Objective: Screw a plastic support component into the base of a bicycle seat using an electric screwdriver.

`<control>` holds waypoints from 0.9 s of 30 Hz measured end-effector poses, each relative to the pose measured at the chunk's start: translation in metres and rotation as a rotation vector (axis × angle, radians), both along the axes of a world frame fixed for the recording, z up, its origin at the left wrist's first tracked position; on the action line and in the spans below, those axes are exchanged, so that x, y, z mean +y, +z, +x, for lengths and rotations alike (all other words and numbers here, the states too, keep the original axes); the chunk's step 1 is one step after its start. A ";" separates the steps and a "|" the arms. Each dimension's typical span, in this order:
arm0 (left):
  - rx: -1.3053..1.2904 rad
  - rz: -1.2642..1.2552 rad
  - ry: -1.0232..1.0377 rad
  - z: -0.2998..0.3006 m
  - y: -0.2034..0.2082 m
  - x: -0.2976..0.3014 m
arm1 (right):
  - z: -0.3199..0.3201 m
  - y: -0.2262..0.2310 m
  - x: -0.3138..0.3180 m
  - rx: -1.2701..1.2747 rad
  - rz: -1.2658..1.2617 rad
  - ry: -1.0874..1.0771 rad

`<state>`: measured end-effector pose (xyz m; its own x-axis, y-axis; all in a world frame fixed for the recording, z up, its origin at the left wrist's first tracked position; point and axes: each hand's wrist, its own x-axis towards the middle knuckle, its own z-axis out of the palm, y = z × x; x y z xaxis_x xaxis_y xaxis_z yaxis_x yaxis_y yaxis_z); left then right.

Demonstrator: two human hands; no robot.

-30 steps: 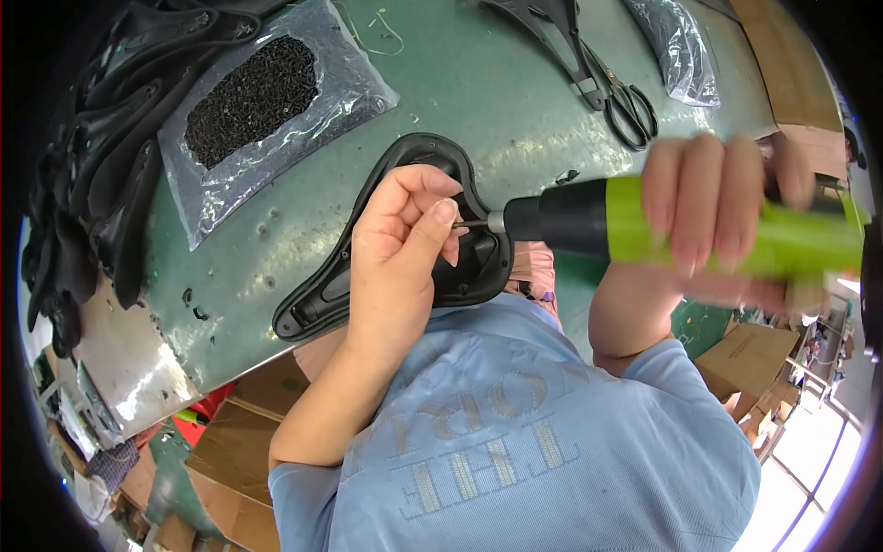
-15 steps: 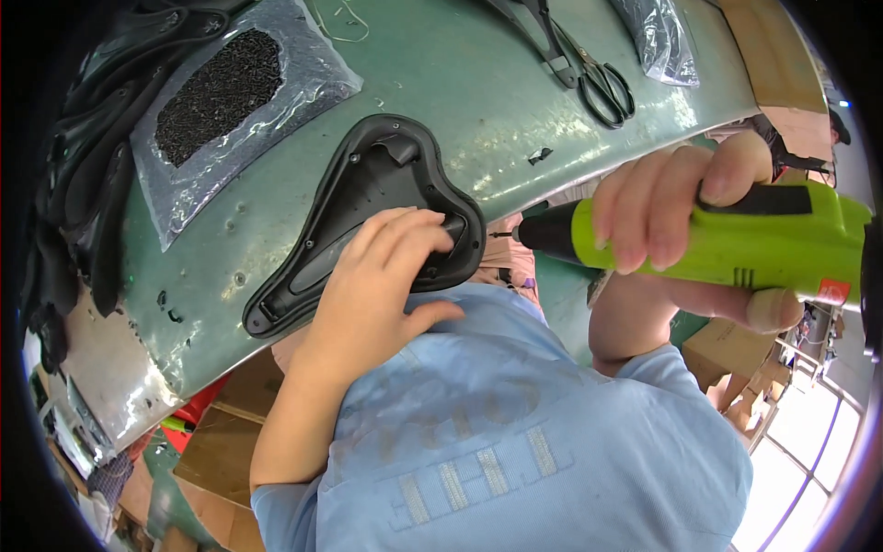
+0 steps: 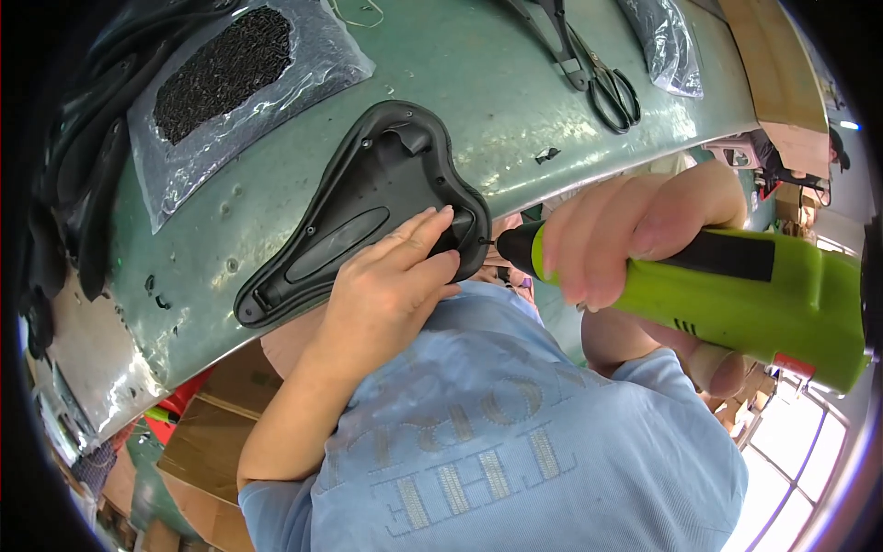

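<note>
A black bicycle saddle lies underside up at the near edge of the table, with its narrow nose toward the lower left. My left hand grips its near rim, fingers reaching into the hollow of the wide end. In my right hand is a green and black electric screwdriver, held level with its bit pointing left. The bit's tip meets the rim at the saddle's wide right end. Whether a screw sits on the tip is too small to tell. Several small screw heads show around the rim.
A clear plastic bag of black screws lies at the far left, beside a pile of black saddle parts. Scissors and another plastic bag are at the far right. Cardboard boxes stand below the table edge.
The screwdriver has moved left, bringing its bit to the saddle's rim. My left fingers have straightened and closed together, with the thumb drawn in. The saddle has shifted slightly.
</note>
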<state>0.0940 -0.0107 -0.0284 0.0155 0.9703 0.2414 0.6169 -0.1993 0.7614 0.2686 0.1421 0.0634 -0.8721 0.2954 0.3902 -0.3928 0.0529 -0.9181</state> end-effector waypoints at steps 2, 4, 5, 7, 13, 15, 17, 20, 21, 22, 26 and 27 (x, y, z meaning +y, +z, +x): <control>-0.006 -0.002 0.004 0.000 0.000 0.000 | -0.009 0.005 -0.003 -0.029 0.029 0.014; -0.013 -0.007 0.009 0.000 0.000 0.000 | -0.031 0.017 -0.009 -0.010 -0.006 0.070; 0.000 -0.008 -0.002 -0.001 0.001 0.000 | -0.029 0.015 -0.008 -0.014 -0.007 0.078; 0.007 -0.010 -0.004 -0.001 0.002 0.000 | -0.031 0.013 -0.006 -0.028 -0.014 0.160; 0.003 0.012 -0.008 -0.001 0.002 -0.002 | -0.020 0.002 0.002 -0.253 0.163 0.298; 0.009 0.006 -0.007 -0.001 0.002 -0.002 | -0.021 0.002 0.003 -0.218 0.146 0.325; 0.000 0.002 -0.002 -0.001 0.002 -0.003 | -0.022 0.003 0.004 -0.183 0.129 0.353; -0.009 -0.009 -0.010 -0.001 0.002 -0.002 | -0.023 0.005 0.006 -0.131 0.104 0.381; -0.009 -0.018 -0.012 -0.001 0.003 -0.001 | -0.023 0.006 0.006 -0.112 0.096 0.392; -0.010 -0.019 -0.010 -0.002 0.004 -0.001 | -0.024 0.007 0.008 -0.093 0.087 0.402; -0.043 -0.045 -0.014 -0.005 0.006 0.002 | -0.028 0.010 0.013 -0.014 0.052 0.444; -0.054 -0.045 -0.019 -0.006 0.006 0.003 | -0.029 0.011 0.014 0.006 0.042 0.452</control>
